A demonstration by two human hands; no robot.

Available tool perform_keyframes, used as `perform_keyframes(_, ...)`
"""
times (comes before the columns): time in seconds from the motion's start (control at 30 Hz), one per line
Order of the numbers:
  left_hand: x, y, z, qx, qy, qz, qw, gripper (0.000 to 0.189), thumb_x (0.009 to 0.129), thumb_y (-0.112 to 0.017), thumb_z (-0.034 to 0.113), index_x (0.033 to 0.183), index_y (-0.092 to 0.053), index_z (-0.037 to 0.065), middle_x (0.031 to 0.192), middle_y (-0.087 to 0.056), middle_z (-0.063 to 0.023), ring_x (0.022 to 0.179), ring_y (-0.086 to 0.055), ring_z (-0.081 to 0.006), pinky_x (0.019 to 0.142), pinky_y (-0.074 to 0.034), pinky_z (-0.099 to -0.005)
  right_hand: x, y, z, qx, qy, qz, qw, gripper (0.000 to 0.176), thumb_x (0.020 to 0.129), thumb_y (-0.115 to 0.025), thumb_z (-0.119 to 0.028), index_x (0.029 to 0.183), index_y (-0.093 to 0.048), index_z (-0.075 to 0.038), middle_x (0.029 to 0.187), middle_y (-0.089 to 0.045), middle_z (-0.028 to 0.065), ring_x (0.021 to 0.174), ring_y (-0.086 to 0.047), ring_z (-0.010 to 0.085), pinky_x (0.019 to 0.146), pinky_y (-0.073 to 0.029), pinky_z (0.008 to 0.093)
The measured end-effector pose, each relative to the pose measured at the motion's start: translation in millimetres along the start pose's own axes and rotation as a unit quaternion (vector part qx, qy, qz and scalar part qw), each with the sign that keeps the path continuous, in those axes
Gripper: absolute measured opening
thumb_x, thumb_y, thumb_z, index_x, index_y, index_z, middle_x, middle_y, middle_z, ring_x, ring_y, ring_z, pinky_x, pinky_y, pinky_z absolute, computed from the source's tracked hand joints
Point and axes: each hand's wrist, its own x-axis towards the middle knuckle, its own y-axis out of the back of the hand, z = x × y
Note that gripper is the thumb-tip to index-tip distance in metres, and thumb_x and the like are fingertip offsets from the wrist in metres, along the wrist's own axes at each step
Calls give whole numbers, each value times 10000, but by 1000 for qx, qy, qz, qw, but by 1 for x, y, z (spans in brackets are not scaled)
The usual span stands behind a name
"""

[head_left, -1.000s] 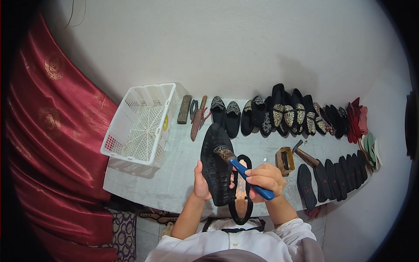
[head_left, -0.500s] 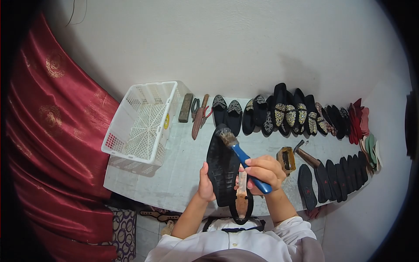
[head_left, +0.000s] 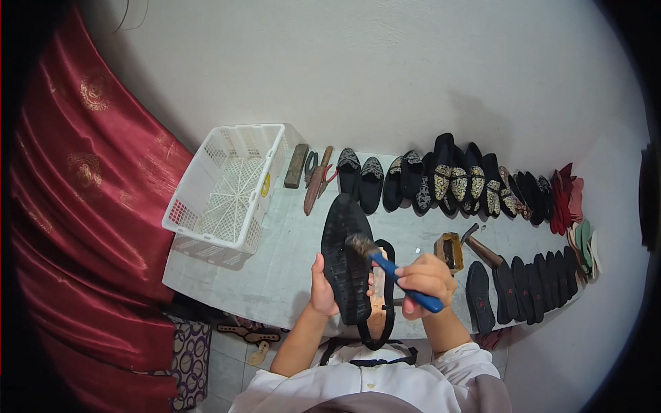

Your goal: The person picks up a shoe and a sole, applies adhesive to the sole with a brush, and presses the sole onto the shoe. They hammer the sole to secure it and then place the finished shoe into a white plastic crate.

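Sole point(head_left: 344, 265) above pale worktable point(head_left: 272, 265), white wall point(head_left: 379, 76)

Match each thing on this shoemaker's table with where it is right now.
Things:
1. black sole
2. blue-handled brush
3. white basket
4. hammer

Places:
A. held in the right hand
B. at the left end of the table
C. held in the left hand
D. lying by the row of black insoles

Pairs: 1-C, 2-A, 3-B, 4-D
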Motion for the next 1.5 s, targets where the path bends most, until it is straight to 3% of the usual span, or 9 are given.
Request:
perform_keyframes(0.47,-10,-10,-20,37,-47,28,998,803,848,-191,685,1268,-406,35,1089,-575,-177,927,-608,-239,783,-522,-352,0,16,-29,40,71,-139,987,248,699,-708,-210,838,-633,-19,803,-637,99,530,-559,179,466,-425,273)
perform_keyframes(0.57,-22,-35,-23,44,-26,89,995,846,842,-169,695,1213,-448,-12,1036,-583,-178,763,-608,-232,705,-513,-352,13,15,-23,19,55,-72,996,192,751,-663,-204,817,-629,-26,756,-639,105,510,-546,171,437,-397,262)
perform_keyframes(0.7,-28,-38,-29,12,-21,118,993,857,837,-161,701,1188,-466,-18,951,-609,-152,787,-615,-223,715,-514,-348,18,13,-24,-13,50,-40,998,197,725,-689,-192,835,-642,-36,809,-642,104,527,-552,177,461,-417,274)
perform_keyframes(0.97,-25,-38,-2,20,-51,-36,998,847,843,-135,663,1177,-476,-36,920,-617,-166,792,-611,-233,708,-514,-370,-5,19,-55,62,66,-124,988,243,695,-720,-211,854,-654,-39,867,-641,109,528,-535,164,479,-439,275)
perform_keyframes(1.07,-30,-57,-10,25,-73,65,995,791,849,-160,623,1207,-459,-15,993,-602,-183,795,-610,-242,706,-515,-373,12,16,-46,12,75,-78,994,248,702,-717,-214,861,-655,-34,864,-643,108,526,-534,169,463,-419,270)
perform_keyframes(1.2,-33,-34,-15,-60,-30,-41,997,749,840,-196,580,1268,-401,1,1192,-511,-208,928,-593,-257,768,-512,-378,30,3,-37,-19,94,-16,995,218,816,-641,-243,846,-633,-27,810,-644,112,510,-537,161,431,-384,250)
perform_keyframes(1.27,-30,-63,-5,55,-70,57,994,794,823,-153,587,1253,-414,-27,1172,-525,-212,882,-608,-254,747,-522,-370,24,6,-48,-18,111,-73,991,214,790,-665,-247,843,-637,-42,841,-644,104,527,-551,160,447,-408,253)
perform_keyframes(1.33,-25,-47,7,41,-58,-75,995,818,819,-140,593,1227,-433,-52,1169,-529,-213,853,-607,-247,731,-522,-373,10,4,-55,-5,150,-105,983,238,775,-680,-271,850,-641,-48,837,-644,92,530,-555,160,448,-406,253)
perform_keyframes(1.5,-26,-45,0,76,-57,-55,994,781,833,-159,571,1223,-440,-45,1172,-530,-213,874,-599,-240,759,-513,-361,13,9,-58,35,89,-93,991,253,768,-693,-279,854,-644,-47,870,-639,96,555,-549,154,454,-386,255)
